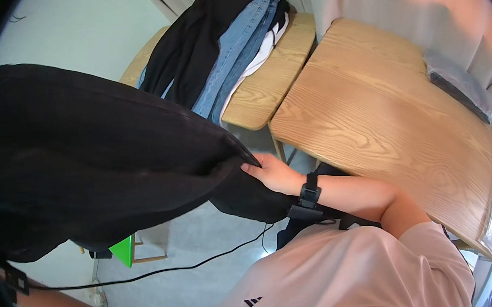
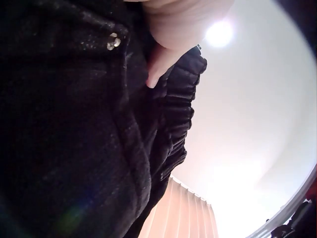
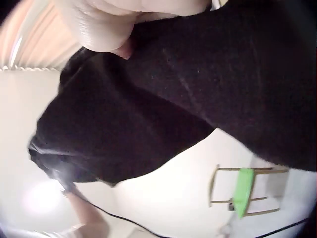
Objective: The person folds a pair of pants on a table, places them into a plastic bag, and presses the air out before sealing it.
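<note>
Closest in, the right hand (image 1: 275, 171) pinches an edge of the black trousers (image 1: 93, 146) between thumb and fingers, while the left hand (image 2: 176, 29) grips them beside the gathered waistband (image 2: 181, 109), so they are held up in the air between the two. The step in hand looks like spreading or straightening this garment, and the next move seems to call for firm grips at both ends and an even pull along the cloth. Beyond is a wooden bench (image 1: 386, 107), and farther off a clothes pile (image 1: 203, 43) lies on a second bench (image 1: 258, 100).
</note>
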`<state>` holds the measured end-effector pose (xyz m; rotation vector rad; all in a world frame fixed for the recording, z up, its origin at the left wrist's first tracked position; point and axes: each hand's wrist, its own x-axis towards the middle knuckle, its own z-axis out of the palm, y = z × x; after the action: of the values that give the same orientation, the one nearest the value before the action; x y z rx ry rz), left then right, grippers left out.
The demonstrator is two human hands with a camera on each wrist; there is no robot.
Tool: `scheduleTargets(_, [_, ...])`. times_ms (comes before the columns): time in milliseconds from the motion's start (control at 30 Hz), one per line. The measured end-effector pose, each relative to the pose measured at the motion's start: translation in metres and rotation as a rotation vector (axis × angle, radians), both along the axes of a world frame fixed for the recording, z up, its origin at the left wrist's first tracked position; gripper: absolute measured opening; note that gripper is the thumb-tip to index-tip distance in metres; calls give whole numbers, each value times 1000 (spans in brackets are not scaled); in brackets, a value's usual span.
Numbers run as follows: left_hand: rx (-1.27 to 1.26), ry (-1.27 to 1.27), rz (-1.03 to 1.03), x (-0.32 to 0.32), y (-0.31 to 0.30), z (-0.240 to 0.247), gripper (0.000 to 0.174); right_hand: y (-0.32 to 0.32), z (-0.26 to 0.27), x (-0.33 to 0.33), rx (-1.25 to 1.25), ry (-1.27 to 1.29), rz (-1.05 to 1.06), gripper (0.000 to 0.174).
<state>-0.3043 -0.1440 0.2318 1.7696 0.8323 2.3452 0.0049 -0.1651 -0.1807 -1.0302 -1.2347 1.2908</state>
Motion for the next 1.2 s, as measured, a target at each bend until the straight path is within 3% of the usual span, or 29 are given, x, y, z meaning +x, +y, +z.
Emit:
scheduleTargets(67, [3,-15,-18,0,3,2,53,-1,35,8,111,240,-31,24])
scheduleTargets(200, [-30,-69,-81,6,18,1,54,-40,135,56,347,91,-255,19])
scheduleTargets(233, [-57,-84,-107,10,25,3,54,-49,154,70,393,196,-244,20])
scheduleTargets(267, [-70,-100,-138,16,31,4,54,-64,173,90,297,30,-338,25])
scheduleTargets(300, [-93,-117,-172,20,41,4,55,-80,192,97,459,-29,-515,22])
scheduleTargets(333, [-117,-135,-208,26,52,3,55,-91,196,118,616,-224,-596,23])
scheduleTargets(400, [-177,-176,-295,41,76,-2,55,-134,228,160,896,-1430,-957,24])
scheduleTargets(467, [-260,-223,-390,54,106,-13,56,-162,252,183,568,-852,-978,25])
scheduleTargets(533, [-351,-274,-488,69,139,-30,57,-199,265,215,529,-1125,-1003,26])
scheduleTargets(600, [-444,-319,-579,84,170,-54,57,-232,277,234,444,-1239,-967,24])
scheduleTargets(633, [-492,-340,-615,92,185,-68,57,-250,288,235,381,-1442,-929,25])
scheduleTargets(767, [-732,-431,-785,130,233,-144,59,-297,293,267,145,-1246,-876,30])
scheduleTargets(800, [-790,-454,-823,146,243,-169,59,-293,280,267,116,-1285,-866,32])
scheduleTargets(833, [-886,-430,-936,156,256,-191,57,-292,270,275,-87,-1318,-886,35])
scheduleTargets(867, [-977,-399,-1051,168,258,-213,55,-296,254,289,-88,-1376,-852,37])
scheduleTargets(900, [-934,-488,-964,199,237,-232,51,-293,224,302,-8,-1469,-945,36])
scheduleTargets(933, [-1008,-454,-990,208,232,-254,51,-297,212,305,-141,-1358,-794,31])
scheduleTargets(967, [-1076,-416,-1013,217,236,-277,50,-301,193,315,-183,-1236,-784,24])
scheduleTargets(1067, [-1189,-290,-1071,229,259,-342,56,-334,168,341,-310,-982,-961,23])
scheduleTargets(1100, [-1246,-247,-1031,227,280,-370,59,-346,164,341,-329,-969,-981,23])
scheduleTargets(1133, [-1358,-155,-770,230,261,-367,64,-357,161,338,-475,-991,-964,24])
scheduleTargets(1167, [-1430,-56,-706,221,270,-382,66,-369,158,337,-623,-1007,-940,26])
scheduleTargets(1200, [-1272,19,-746,192,299,-413,68,-380,147,336,-650,-995,-956,26])
